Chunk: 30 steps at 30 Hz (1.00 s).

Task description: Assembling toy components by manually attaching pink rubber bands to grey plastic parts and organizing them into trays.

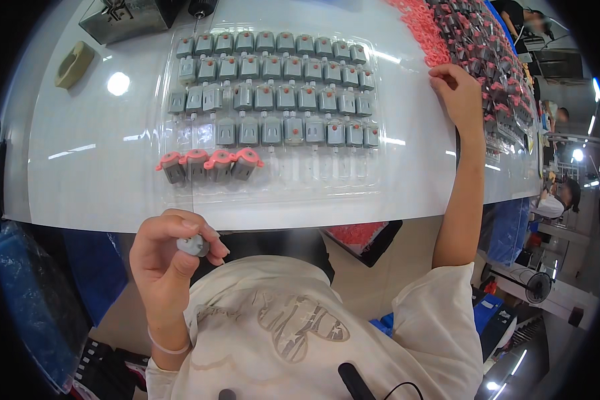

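My left hand [170, 257] is closed around a small grey motor [193, 245], held up just off the table's near edge with one end showing between thumb and fingers. At the far right my right hand [459, 97] has its fingers bent and a little apart. Its fingertips are at the edge of a heap of pink plastic pieces [428, 41]; nothing shows between them. A clear plastic tray [280, 183] lies in the middle of the table, with several rows of grey motors [265, 97]. Several motors with pink caps [221, 165] lean in its near left corner.
To the right of the pink heap spread many capped motors [477, 53]. A metal box [130, 19] and a black-tipped tool [201, 9] stand at the far left, near a beige ring [74, 65]. Below the table sits a dark bin of pink pieces [363, 239].
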Each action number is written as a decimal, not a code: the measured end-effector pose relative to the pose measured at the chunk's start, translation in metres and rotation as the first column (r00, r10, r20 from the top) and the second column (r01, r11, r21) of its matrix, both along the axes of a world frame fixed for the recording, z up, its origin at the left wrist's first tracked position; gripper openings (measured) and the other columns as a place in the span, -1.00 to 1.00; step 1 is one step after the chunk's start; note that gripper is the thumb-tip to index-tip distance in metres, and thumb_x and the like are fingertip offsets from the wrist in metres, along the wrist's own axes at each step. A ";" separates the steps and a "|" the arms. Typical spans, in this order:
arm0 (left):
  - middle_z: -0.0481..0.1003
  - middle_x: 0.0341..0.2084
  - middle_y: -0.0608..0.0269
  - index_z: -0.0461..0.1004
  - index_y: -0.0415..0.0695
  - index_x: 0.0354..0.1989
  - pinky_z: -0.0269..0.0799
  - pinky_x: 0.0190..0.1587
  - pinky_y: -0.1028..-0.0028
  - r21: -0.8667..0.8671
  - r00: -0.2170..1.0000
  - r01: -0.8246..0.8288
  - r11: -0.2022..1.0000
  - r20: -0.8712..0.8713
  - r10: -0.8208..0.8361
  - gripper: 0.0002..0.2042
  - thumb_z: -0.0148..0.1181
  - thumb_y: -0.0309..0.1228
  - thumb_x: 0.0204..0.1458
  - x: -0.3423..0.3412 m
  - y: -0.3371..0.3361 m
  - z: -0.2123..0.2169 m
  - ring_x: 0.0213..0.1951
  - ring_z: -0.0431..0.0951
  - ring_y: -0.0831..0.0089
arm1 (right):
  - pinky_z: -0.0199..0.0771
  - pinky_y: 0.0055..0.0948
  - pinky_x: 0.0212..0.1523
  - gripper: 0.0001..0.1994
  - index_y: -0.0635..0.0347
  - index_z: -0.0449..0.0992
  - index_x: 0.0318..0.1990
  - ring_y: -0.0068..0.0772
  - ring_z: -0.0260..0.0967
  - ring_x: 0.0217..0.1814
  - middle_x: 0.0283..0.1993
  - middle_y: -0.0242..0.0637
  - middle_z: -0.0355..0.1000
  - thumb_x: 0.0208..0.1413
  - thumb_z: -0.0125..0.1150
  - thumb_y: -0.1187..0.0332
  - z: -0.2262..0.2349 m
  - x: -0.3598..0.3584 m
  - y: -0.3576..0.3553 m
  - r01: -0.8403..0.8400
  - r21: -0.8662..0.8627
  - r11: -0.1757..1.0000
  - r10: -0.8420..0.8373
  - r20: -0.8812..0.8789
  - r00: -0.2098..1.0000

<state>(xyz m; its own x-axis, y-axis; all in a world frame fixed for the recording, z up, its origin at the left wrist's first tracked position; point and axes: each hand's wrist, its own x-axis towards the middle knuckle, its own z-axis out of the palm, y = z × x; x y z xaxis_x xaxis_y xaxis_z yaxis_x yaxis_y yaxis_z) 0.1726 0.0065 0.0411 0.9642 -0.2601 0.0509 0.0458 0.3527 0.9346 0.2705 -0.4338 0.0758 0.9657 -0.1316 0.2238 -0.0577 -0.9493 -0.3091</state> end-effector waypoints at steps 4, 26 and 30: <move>0.46 -0.36 0.05 0.35 -0.29 -0.09 0.49 -0.40 0.48 0.013 0.996 -0.032 0.999 -0.081 0.033 -0.61 0.26 -0.27 0.04 -0.003 -0.006 0.004 -0.38 0.55 0.31 | 0.41 -0.53 -0.20 -0.81 0.41 0.52 -0.24 -0.43 0.44 -0.29 -0.25 -0.21 0.50 -0.07 0.20 0.57 0.018 -0.025 0.070 -0.072 0.577 0.814 0.001 0.124 0.992; 0.46 -0.27 0.05 0.39 -0.42 -0.14 0.54 -0.16 0.50 -0.239 0.998 -0.027 0.971 0.047 0.039 -0.72 0.25 -0.66 -0.04 -0.009 -0.033 -0.008 -0.22 0.54 0.41 | 0.40 -0.63 -0.48 -0.74 0.32 0.60 -0.30 -0.52 0.39 -0.41 -0.34 -0.21 0.41 -0.22 0.43 0.47 0.008 -0.109 0.245 -0.536 0.579 0.614 0.425 0.330 0.843; 0.46 -0.27 0.07 0.39 -0.41 -0.16 0.53 -0.15 0.48 -0.108 0.981 0.003 0.994 0.191 0.018 -0.72 0.26 -0.68 -0.08 -0.008 -0.028 -0.007 -0.24 0.55 0.38 | 0.27 -0.62 -0.51 -0.74 0.27 0.60 -0.31 -0.51 0.31 -0.44 -0.35 -0.27 0.40 -0.21 0.43 0.37 -0.004 -0.104 0.239 -0.633 0.431 0.643 0.488 0.407 0.772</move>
